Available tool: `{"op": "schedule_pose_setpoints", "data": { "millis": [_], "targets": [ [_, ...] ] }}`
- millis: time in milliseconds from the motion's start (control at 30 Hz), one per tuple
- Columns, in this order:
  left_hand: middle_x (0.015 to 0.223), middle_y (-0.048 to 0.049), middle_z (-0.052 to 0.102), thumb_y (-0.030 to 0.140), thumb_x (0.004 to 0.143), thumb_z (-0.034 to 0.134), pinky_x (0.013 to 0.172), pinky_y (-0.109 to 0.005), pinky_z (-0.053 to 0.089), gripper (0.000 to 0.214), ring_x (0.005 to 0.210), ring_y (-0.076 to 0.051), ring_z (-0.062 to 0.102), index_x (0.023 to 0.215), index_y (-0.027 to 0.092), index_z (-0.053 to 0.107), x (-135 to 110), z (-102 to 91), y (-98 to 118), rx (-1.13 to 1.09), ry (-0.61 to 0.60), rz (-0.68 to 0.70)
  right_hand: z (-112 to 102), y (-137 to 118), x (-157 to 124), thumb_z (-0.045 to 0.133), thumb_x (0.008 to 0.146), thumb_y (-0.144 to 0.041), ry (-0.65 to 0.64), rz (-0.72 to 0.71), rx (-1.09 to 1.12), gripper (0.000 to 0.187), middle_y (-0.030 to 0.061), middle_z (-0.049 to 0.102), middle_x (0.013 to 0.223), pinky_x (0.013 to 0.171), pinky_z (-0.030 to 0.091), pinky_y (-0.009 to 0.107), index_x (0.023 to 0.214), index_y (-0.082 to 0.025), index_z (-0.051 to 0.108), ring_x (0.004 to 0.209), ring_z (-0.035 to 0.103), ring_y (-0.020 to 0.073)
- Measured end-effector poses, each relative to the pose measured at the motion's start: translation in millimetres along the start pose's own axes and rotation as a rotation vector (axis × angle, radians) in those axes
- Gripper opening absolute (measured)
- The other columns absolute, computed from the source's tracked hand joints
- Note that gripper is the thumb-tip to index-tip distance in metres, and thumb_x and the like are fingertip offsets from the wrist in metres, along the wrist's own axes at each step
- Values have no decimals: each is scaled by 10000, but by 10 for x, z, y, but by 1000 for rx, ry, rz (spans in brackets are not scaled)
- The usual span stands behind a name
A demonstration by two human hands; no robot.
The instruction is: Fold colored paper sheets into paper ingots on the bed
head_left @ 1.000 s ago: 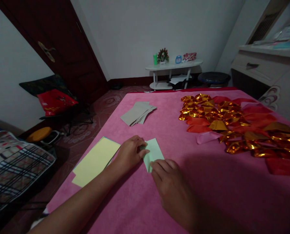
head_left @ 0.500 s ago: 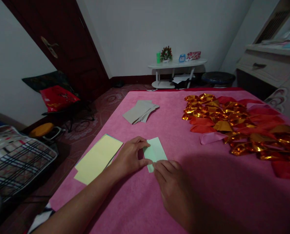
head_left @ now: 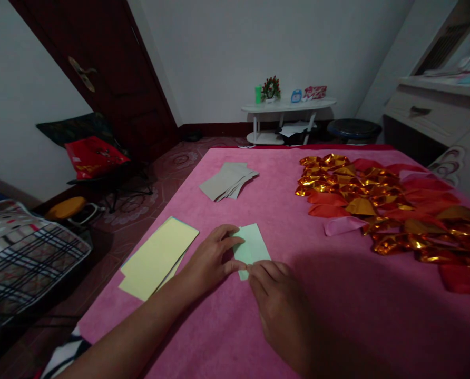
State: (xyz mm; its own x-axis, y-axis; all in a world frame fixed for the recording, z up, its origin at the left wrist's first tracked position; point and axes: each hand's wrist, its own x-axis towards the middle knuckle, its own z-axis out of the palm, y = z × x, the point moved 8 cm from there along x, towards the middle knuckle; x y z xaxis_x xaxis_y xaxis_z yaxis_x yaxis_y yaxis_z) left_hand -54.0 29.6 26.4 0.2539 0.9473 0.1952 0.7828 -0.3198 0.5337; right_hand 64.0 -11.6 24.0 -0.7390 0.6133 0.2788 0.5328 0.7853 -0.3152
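Note:
A sheet of light green paper, partly folded, lies on the pink cloth in front of me. My left hand grips its left side, with the fingertips on top and the thumb at the near end. The fingers of my right hand are bent together and pinch the near edge, close to the left thumb. Both hands cover part of the paper, so the fold is partly hidden. Beside my left forearm lies a stack of pale yellow paper. Farther off sits a fanned pile of greyish paper pieces.
Rows of shiny gold and red folded pieces cover the right side of the pink cloth. Beyond stands a white side table. A chair with a red bag is at the left, and a drawer cabinet at the right.
Both hands stay at the green paper with almost the same grip. My left fingers have shifted slightly on it. The whole view has tilted a little.

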Motion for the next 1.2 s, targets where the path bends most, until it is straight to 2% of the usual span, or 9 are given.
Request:
{"op": "schedule_pose_setpoints", "data": {
  "millis": [267,400,533,667,900,1067,1200],
  "targets": [
    [1310,-123,514,496,709,695,997,-407,444,565,1179,-254,514,1184,203,607,-16,-15,-49,-31,62,-19,-8,17,-24,555,789,-45,82,21,13,254,60,618,1001,843,367,360,1005,-157,629,921,501,207],
    [1347,-132,509,490,727,680,1014,-391,439,593,1210,-249,511,1223,180,588,-28,24,-78,-24,42,-40,-3,20,-17,547,799,-47,77,21,20,251,57,618,998,850,369,363,1007,-160,628,931,501,206],
    [1374,-121,502,483,788,621,1073,-423,372,574,1281,-246,451,1273,183,550,-30,52,-45,75,-15,-35,20,26,-6,556,782,-45,36,26,16,285,58,616,986,843,371,361,1034,-162,621,922,500,207],
    [1345,-117,534,483,809,598,1094,-480,317,549,1273,-261,461,1262,176,554,-10,33,22,202,1,-39,26,8,-4,557,756,-31,4,21,-17,263,65,620,947,824,368,358,976,-152,635,902,501,210],
    [1194,-63,651,521,768,626,999,-492,378,423,1134,-281,564,1066,225,675,80,-28,8,287,99,-109,11,-19,0,543,762,-11,-22,9,-48,255,59,621,948,805,366,341,951,-156,634,895,506,200],
    [974,-60,696,519,762,633,838,-398,445,354,929,-242,603,927,212,694,178,-67,-81,212,183,-127,24,-12,-6,557,760,-26,-43,20,-35,196,60,622,965,816,370,347,882,-162,628,913,506,205],
    [893,-52,663,483,736,678,815,-363,434,306,894,-219,576,847,198,675,271,-77,-240,101,201,-110,35,-7,-7,566,754,-38,-45,27,-17,203,65,627,966,812,378,353,899,-163,633,904,512,208]
  ]
}}
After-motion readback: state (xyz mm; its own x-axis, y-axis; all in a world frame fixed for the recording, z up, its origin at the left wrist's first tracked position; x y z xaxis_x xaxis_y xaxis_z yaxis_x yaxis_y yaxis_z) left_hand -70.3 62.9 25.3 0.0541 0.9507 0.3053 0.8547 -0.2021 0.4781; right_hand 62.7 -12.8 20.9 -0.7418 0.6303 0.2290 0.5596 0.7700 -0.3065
